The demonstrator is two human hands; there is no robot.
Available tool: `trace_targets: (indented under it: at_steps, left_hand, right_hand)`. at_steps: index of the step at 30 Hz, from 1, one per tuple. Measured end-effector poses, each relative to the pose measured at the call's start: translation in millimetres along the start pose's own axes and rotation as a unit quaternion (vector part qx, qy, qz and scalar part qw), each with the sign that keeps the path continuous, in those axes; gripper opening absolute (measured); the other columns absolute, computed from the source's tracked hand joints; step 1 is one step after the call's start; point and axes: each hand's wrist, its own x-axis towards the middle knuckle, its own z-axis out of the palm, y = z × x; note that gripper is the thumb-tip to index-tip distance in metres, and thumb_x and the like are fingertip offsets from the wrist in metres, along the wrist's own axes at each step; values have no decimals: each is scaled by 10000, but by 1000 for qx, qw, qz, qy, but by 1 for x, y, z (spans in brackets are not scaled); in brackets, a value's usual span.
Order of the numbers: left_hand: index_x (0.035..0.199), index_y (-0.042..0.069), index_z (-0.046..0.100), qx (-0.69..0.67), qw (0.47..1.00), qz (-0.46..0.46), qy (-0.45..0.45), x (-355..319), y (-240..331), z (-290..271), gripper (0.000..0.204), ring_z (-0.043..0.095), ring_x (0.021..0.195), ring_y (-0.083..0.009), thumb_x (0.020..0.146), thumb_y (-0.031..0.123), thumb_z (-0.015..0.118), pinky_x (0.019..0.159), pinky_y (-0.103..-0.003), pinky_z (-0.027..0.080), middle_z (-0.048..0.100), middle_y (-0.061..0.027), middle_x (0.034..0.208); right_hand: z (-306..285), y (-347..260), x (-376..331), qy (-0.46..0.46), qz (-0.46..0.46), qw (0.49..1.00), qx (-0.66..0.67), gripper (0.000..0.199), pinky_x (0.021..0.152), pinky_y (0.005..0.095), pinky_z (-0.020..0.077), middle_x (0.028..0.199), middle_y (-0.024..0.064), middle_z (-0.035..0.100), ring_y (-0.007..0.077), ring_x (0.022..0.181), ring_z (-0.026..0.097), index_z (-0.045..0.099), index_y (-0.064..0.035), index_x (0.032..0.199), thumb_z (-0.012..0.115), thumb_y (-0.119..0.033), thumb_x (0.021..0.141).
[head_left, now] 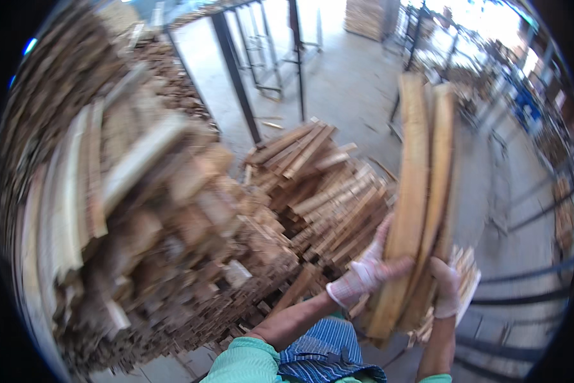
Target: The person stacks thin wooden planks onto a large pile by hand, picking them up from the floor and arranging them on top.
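Both my hands wear pale work gloves and grip a bundle of long wooden boards from its two sides. My left hand wraps the left side, its thumb lying across the front board. On the right side, my right hand presses with its thumb up; its other fingers are hidden behind the wood. The boards stand roughly upright and lean slightly, in front of me to the right. How many are in the bundle I cannot tell.
A tall stack of timber rises on the left, blurred. Beyond my left hand lies a heap of loose wood strips. Dark metal frame posts stand at the back on the grey floor. Dark bars cross the right side.
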Motion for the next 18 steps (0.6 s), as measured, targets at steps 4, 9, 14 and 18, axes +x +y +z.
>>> trace_targets:
  at_steps: [4,9,14,18]
  left_hand:
    - [1570,107,-172,123,971,201,-38,-30,85,33,1260,158,1479,-241,792,205,815,1191,-375,180,144,-127,1623]
    - [1569,64,-144,97,945,310,28,-83,171,60,1258,227,1457,-245,775,205,822,1188,-373,227,181,-152,1599]
    - [1582,83,-99,75,905,409,91,-129,229,61,1205,313,1414,-236,806,214,813,1164,-372,286,260,-134,1569]
    - [1587,133,-97,97,873,449,162,-177,261,66,1197,417,1337,-230,814,207,814,1109,-367,381,368,-128,1504]
  right_hand:
    - [69,-144,23,-91,17,985,147,671,876,341,546,1227,99,630,206,1036,642,492,-10,1384,744,-233,803]
    - [182,-269,11,-259,-78,959,87,893,983,367,496,1320,91,594,242,1170,600,414,-41,1470,822,-194,690]
    - [269,-319,0,-395,-56,906,144,835,1007,396,501,1336,120,589,272,1185,607,411,-18,1463,773,-167,726]
    - [319,-337,1,-492,-34,857,145,731,969,379,524,1296,134,603,254,1129,632,408,-20,1466,724,-155,820]
